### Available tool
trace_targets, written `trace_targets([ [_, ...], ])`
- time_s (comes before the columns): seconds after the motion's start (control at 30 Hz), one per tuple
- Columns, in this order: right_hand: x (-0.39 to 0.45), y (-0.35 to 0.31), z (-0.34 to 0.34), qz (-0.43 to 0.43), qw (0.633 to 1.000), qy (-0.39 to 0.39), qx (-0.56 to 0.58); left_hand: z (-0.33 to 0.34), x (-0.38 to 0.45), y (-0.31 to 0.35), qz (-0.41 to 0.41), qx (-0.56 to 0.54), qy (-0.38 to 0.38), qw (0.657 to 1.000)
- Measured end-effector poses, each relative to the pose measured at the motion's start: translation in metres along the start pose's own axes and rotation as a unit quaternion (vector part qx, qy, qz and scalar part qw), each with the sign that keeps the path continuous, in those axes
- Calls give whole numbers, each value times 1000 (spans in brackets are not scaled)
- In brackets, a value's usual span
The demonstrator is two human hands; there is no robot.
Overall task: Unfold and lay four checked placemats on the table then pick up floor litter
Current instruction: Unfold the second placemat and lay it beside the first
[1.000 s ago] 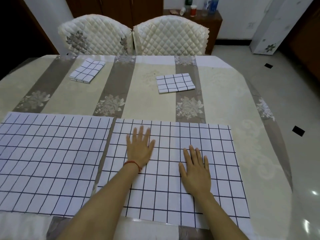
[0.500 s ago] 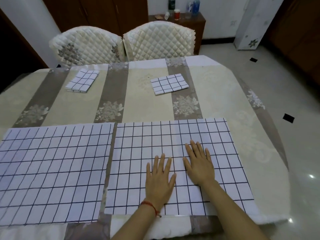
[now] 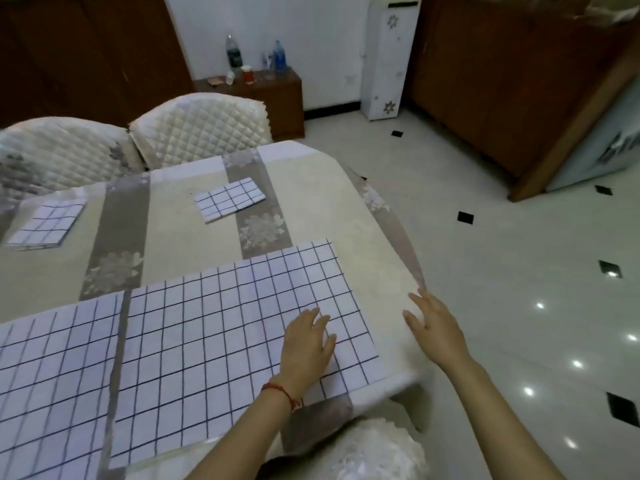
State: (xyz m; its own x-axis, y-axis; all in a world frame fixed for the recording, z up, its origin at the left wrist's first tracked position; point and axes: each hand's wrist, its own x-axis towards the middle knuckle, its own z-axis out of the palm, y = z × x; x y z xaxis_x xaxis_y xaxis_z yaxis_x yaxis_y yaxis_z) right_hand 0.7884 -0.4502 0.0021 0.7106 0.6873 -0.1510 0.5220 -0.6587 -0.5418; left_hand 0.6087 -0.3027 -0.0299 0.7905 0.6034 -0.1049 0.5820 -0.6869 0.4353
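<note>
Two unfolded checked placemats lie side by side on the near part of the table: the right mat and the left mat. My left hand, with a red string at the wrist, rests flat on the right mat's right part. My right hand is off the mat, fingers straight, over the tablecloth at the table's right edge. Two folded checked placemats lie farther back: one mid-table, one at the far left.
Two quilted white chairs stand behind the table, and another chair back is right below me. The tiled floor with small black inserts stretches to the right. A low cabinet with bottles stands at the wall.
The view has swung right. Both hands slid right across the mat: the left one now lies near its right edge, and the right one has left it for the table's edge.
</note>
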Motion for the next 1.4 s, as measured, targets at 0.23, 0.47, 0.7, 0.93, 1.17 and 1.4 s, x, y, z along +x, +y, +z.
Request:
trace_targets([
  [0.23, -75, 158, -84, 130, 988, 52, 68, 48, 16, 174, 96, -28, -32, 994],
  [0.47, -142, 269, -124, 220, 968, 51, 107, 115, 9, 279, 99, -51, -203, 973],
  [0.7, -168, 334, -117, 336, 913, 72, 221, 161, 29, 279, -11, -73, -314, 947],
  [0.93, -96, 380, -121, 405, 872, 69, 265, 198, 108, 284, -105, -130, -354, 920],
  [1.17, 20, 411, -152, 422, 869, 44, 253, 202, 229, 300, -165, -199, -342, 903],
  [1.4, 129, 444, -183, 419, 880, -13, 222, 188, 353, 316, -218, -246, -277, 903],
])
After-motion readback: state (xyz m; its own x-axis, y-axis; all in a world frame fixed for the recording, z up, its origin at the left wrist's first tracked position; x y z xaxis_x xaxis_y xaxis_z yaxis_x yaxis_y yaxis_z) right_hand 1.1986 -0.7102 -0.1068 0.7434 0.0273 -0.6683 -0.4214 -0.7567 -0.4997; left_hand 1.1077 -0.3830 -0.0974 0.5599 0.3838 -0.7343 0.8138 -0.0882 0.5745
